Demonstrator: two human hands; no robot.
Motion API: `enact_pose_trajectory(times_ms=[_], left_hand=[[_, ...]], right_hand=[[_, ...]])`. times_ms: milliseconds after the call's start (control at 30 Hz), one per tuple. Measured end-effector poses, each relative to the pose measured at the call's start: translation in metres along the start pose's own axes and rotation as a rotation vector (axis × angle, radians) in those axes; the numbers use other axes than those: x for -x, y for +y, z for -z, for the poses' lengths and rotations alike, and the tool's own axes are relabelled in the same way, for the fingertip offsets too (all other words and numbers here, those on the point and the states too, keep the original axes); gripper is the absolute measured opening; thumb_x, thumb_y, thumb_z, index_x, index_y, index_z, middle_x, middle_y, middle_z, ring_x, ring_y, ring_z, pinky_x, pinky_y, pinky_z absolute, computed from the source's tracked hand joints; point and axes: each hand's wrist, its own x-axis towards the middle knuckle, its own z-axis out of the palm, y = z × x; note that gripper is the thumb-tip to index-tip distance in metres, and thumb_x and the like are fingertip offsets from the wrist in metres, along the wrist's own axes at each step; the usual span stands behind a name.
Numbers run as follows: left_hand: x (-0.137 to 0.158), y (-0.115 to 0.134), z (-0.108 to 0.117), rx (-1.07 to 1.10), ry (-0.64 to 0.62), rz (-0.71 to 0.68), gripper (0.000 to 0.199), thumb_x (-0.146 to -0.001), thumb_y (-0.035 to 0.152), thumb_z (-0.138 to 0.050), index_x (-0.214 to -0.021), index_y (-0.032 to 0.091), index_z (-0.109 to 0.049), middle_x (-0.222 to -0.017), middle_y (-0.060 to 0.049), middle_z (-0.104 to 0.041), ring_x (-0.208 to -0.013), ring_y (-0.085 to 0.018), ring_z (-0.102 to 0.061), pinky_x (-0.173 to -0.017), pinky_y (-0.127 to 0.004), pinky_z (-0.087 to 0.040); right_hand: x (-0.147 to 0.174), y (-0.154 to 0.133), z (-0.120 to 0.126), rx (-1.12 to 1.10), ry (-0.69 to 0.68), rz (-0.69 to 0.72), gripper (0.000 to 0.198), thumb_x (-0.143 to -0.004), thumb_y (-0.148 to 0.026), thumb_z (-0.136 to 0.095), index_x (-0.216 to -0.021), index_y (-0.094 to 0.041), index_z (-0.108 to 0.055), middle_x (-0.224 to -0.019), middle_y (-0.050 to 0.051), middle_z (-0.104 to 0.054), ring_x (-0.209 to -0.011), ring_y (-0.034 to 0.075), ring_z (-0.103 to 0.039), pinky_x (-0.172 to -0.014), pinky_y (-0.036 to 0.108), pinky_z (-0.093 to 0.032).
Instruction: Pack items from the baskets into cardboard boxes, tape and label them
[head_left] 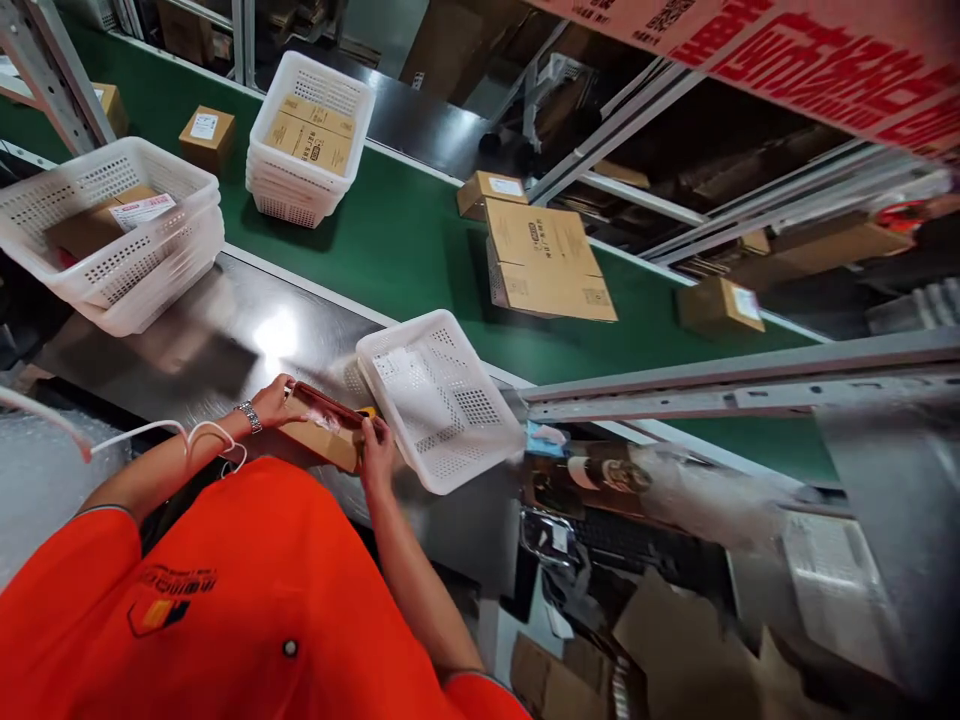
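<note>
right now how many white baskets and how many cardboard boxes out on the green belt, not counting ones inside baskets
white baskets or basket stacks: 3 (left stack, stack on belt, single basket by the hands)
cardboard boxes loose on green belt: 5 ()
total: 8

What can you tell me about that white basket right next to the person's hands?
The white basket is a shallow rectangular tray that looks like plastic, with perforated walls and floor and a rolled rim. It seems to hold nothing. It sits skewed on the shiny metal table, one corner jutting past the table's near edge, just short of the green conveyor belt. The right hand, gripping a small cardboard box with the left hand, is close beside it, contact unclear.
</note>
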Motion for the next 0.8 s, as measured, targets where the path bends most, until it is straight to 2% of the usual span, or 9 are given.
enact_pose_trajectory(times_ms=[67,100,200,267,433,567,667,733,800], left_hand=[[0.0,0.0,-0.001,0.022,-0.012,0.0,0.087,-0.08,0.041,-0.096,-0.151,0.018,-0.051,-0.147,-0.017,-0.069,-0.119,-0.03,-0.075,-0.097,-0.039,-0.063],[0.001,0.0,-0.001,0.02,-0.016,-0.006,0.09,-0.08,0.041,-0.096,-0.153,0.016,-0.05,-0.151,-0.019,-0.066,-0.126,-0.032,-0.073,-0.102,-0.04,-0.061],[0.003,0.001,0.001,-0.014,-0.027,-0.055,0.088,-0.083,0.045,-0.094,-0.154,0.012,-0.054,-0.157,-0.021,-0.062,-0.138,-0.037,-0.066,-0.115,-0.044,-0.056],[0.003,0.001,0.004,-0.033,-0.049,-0.079,0.087,-0.085,0.049,-0.093,-0.154,0.011,-0.056,-0.156,-0.02,-0.063,-0.14,-0.039,-0.065,-0.119,-0.046,-0.054],[0.001,-0.003,0.008,-0.015,-0.103,-0.104,0.088,-0.083,0.054,-0.092,-0.153,0.013,-0.059,-0.152,-0.02,-0.065,-0.135,-0.038,-0.069,-0.113,-0.048,-0.06],[-0.004,-0.006,0.008,-0.005,-0.1,-0.124,0.082,-0.081,0.05,-0.094,-0.149,0.015,-0.063,-0.151,-0.019,-0.067,-0.137,-0.039,-0.068,-0.116,-0.049,-0.057],[-0.007,-0.006,0.007,0.009,-0.098,-0.122,0.082,-0.081,0.049,-0.093,-0.15,0.016,-0.063,-0.149,-0.018,-0.068,-0.134,-0.038,-0.07,-0.115,-0.052,-0.058],[-0.007,-0.005,0.006,0.028,-0.105,-0.114,0.081,-0.082,0.049,-0.092,-0.15,0.016,-0.063,-0.147,-0.018,-0.07,-0.131,-0.037,-0.071,-0.112,-0.049,-0.059],[-0.007,-0.004,0.006,0.047,-0.106,-0.11,0.081,-0.083,0.049,-0.091,-0.15,0.015,-0.063,-0.147,-0.018,-0.07,-0.131,-0.037,-0.071,-0.113,-0.047,-0.059]], right_hand=[[0.018,-0.003,0.0,0.09,0.066,0.126,0.058,-0.095,-0.067,-0.06,-0.131,-0.022,-0.065,-0.142,0.019,-0.068,-0.142,0.034,-0.059,-0.124,0.057,-0.046],[0.026,-0.006,-0.002,0.155,0.025,0.231,0.05,-0.097,-0.062,-0.062,-0.126,-0.022,-0.068,-0.141,0.02,-0.069,-0.142,0.035,-0.058,-0.126,0.057,-0.043],[0.04,-0.017,-0.01,0.368,-0.323,0.519,0.037,-0.103,-0.047,-0.061,-0.126,-0.022,-0.075,-0.137,0.018,-0.074,-0.136,0.034,-0.065,-0.126,0.055,-0.046],[0.039,-0.026,-0.018,0.475,-0.505,0.542,0.043,-0.105,-0.042,-0.059,-0.14,-0.02,-0.071,-0.146,0.018,-0.072,-0.142,0.033,-0.063,-0.127,0.054,-0.047],[0.019,-0.043,-0.036,0.725,-0.654,0.42,0.074,-0.096,-0.038,-0.079,-0.161,-0.012,-0.057,-0.159,0.024,-0.064,-0.149,0.038,-0.061,-0.125,0.054,-0.049],[0.003,-0.055,-0.047,0.787,-0.728,0.385,0.079,-0.082,-0.035,-0.095,-0.15,-0.008,-0.066,-0.143,0.024,-0.075,-0.131,0.04,-0.073,-0.114,0.051,-0.056],[0.005,-0.062,-0.041,0.809,-0.749,0.422,0.078,-0.082,-0.03,-0.094,-0.151,-0.012,-0.064,-0.146,0.02,-0.074,-0.133,0.038,-0.071,-0.113,0.048,-0.057],[0.013,-0.064,-0.029,0.796,-0.668,0.54,0.074,-0.089,-0.025,-0.086,-0.157,-0.017,-0.059,-0.152,0.019,-0.07,-0.139,0.036,-0.068,-0.115,0.048,-0.057],[0.018,-0.062,-0.016,0.768,-0.495,0.688,0.067,-0.098,-0.028,-0.075,-0.161,-0.019,-0.054,-0.155,0.02,-0.067,-0.143,0.035,-0.064,-0.119,0.052,-0.054]])
